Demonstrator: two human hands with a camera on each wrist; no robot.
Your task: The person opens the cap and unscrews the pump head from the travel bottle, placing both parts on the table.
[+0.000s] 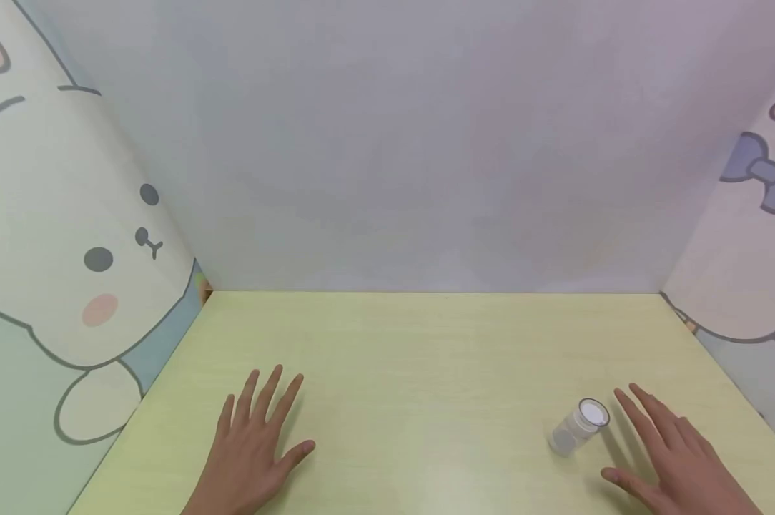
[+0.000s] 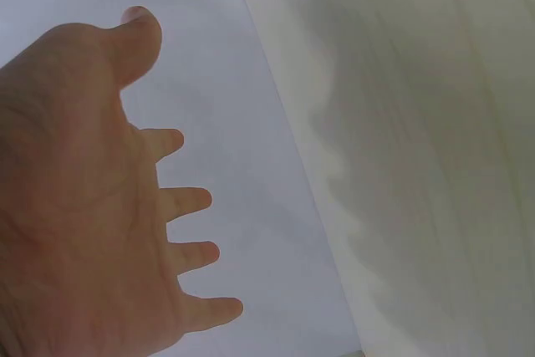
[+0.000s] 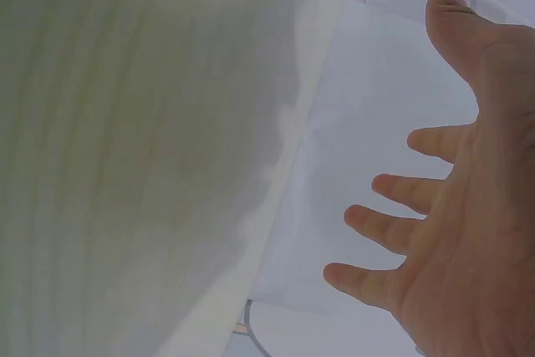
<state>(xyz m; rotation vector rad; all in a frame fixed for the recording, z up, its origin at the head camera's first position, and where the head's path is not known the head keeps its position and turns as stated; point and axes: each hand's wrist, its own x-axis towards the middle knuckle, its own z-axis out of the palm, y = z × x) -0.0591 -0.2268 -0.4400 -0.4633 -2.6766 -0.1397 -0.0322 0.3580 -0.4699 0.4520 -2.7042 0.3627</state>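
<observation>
A small, clear jar (image 1: 577, 430) with a dark-rimmed white lid stands on the pale yellow tabletop (image 1: 420, 372), just beside the right hand (image 1: 677, 454). That hand grasps nothing, its fingers extended and thumb apart. The left hand (image 1: 249, 450), well away from the jar, is likewise empty, fingers spread.

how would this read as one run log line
left hand: spread, empty | right hand: spread, beside jar | jar: on table, unheld
</observation>
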